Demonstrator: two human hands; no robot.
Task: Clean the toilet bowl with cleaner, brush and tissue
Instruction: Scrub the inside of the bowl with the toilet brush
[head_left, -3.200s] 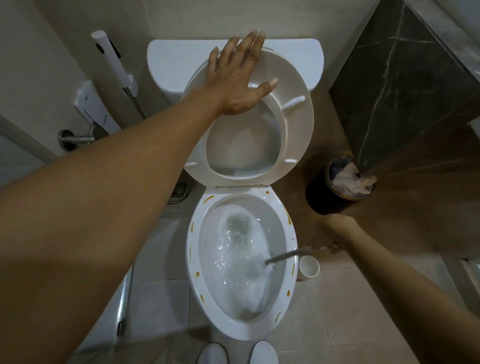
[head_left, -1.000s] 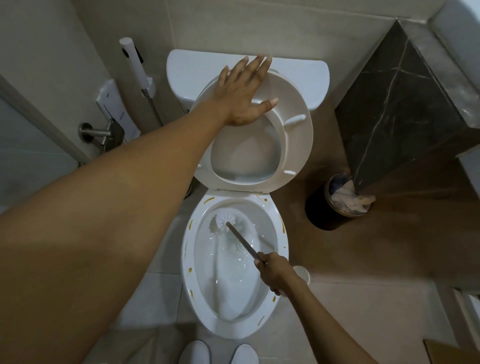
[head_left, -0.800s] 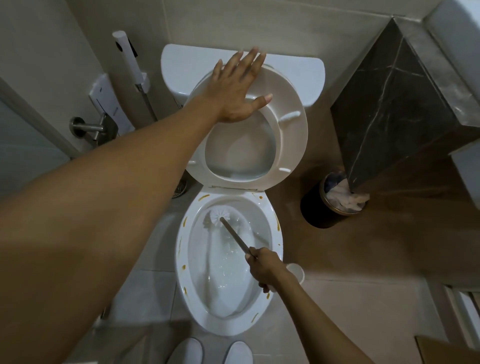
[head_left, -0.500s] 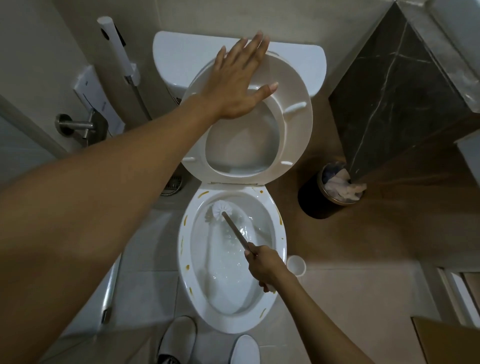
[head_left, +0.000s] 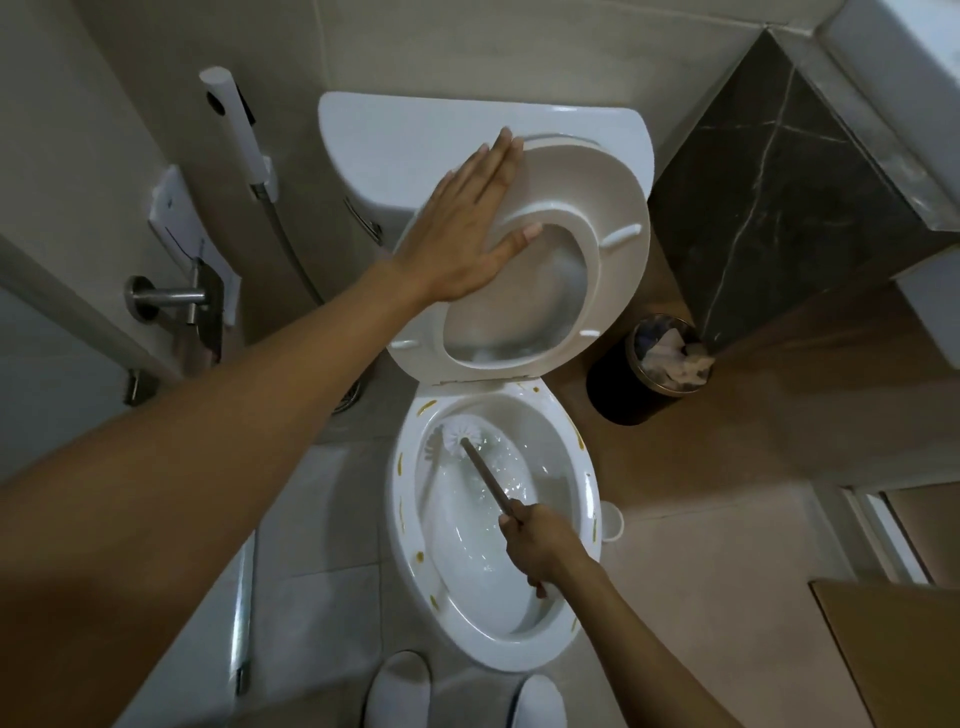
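Observation:
The white toilet bowl (head_left: 587, 499) lies below me, with yellow-brown smears along its rim and water inside. My right hand (head_left: 540, 540) grips the brown handle of the toilet brush (head_left: 485, 478). Its white bristle head (head_left: 460, 435) presses against the inner back wall of the bowl. The raised seat (head_left: 613, 218) leans toward the white cistern (head_left: 415, 135). My left hand (head_left: 467, 228) lies flat on the seat's left side, fingers together, holding it up. I see no cleaner bottle or tissue roll.
A black bin (head_left: 639, 379) with crumpled paper stands right of the bowl, below a dark marble block (head_left: 779, 197). The white brush holder (head_left: 610, 522) sits by the bowl's right side. A bidet sprayer (head_left: 234, 124) hangs on the left wall. My white slippers (head_left: 400, 691) touch the bowl's front.
The brush went from the bowl's right side to its back wall, where it stays. My left hand slid to the seat's left edge. The view shifted left.

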